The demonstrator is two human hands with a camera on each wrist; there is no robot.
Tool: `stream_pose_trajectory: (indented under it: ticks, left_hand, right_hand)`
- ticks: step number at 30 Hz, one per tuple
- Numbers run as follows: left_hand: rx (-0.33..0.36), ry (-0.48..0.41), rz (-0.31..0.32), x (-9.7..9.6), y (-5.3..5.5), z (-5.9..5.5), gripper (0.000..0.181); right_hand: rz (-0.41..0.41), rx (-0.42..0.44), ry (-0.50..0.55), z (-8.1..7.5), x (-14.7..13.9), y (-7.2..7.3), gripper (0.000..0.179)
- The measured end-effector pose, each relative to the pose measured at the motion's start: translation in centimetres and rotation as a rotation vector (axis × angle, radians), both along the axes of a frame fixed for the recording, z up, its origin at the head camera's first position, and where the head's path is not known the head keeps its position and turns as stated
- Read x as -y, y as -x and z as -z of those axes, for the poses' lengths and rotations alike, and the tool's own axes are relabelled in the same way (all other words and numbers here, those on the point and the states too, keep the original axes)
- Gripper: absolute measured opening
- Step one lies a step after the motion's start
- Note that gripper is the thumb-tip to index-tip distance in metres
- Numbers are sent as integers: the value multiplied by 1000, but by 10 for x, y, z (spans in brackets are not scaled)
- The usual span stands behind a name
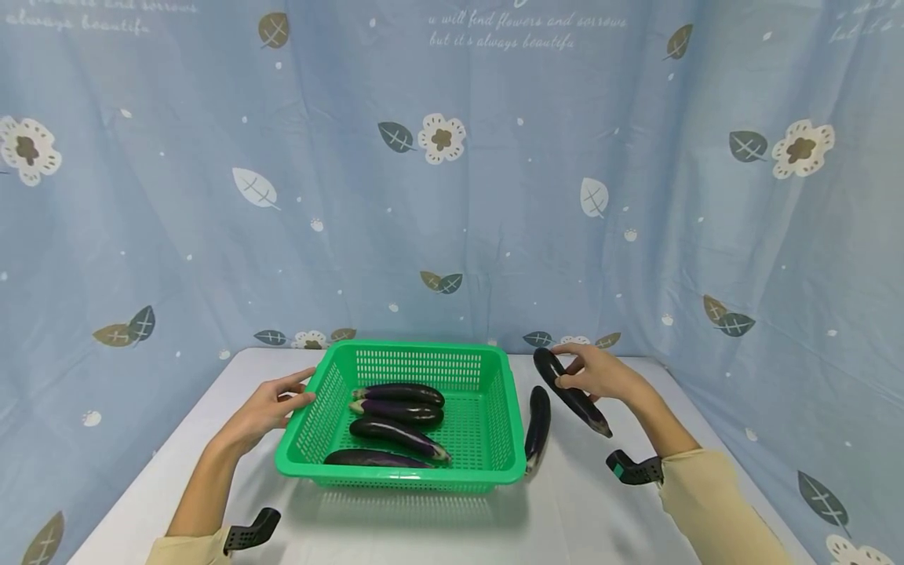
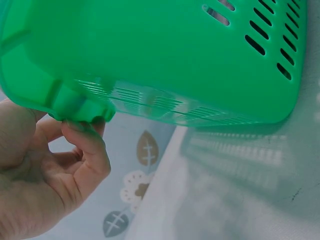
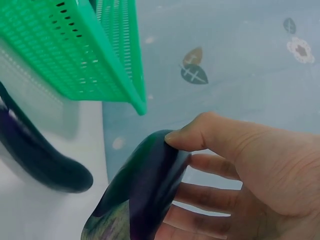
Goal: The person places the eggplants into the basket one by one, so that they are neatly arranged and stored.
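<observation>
A green plastic basket (image 1: 508,416) with slotted walls holds several dark purple eggplants (image 1: 399,435), lying crosswise toward its left side. At the left rim my left hand (image 1: 264,410) grips the edge, its bent fingers (image 2: 90,150) under the lip in the left wrist view. To the right of the basket, my right hand (image 1: 600,373) holds another eggplant (image 1: 582,406) between thumb and fingers. This eggplant slants, stem end toward me, and appears raised over the table. One more eggplant (image 1: 538,424) lies on the table beside the basket's right wall.
The white tabletop (image 1: 402,541) carries the basket's shadow in front. A blue curtain (image 1: 452,220) printed with leaves and flowers hangs behind and along both sides of the table. Each forearm wears a black wrist device (image 1: 636,469).
</observation>
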State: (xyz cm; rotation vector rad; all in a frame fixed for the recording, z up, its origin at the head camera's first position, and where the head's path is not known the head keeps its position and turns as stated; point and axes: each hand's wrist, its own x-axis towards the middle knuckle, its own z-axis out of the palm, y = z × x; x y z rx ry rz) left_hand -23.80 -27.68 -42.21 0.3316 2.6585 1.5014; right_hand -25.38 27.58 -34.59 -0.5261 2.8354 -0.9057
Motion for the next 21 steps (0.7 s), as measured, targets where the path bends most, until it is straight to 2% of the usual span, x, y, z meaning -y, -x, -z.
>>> stream_pose_trajectory:
  ticks: [15,21]
  left_hand:
    - [-5,-6,4,0,-2,-2,70]
    - [-8,-1,3,-1,-3,-3,70]
  right_hand:
    - [-52,-63,-29,-16,21,-6,61]
    - [-48,-75,-41,-21,27,-8,60]
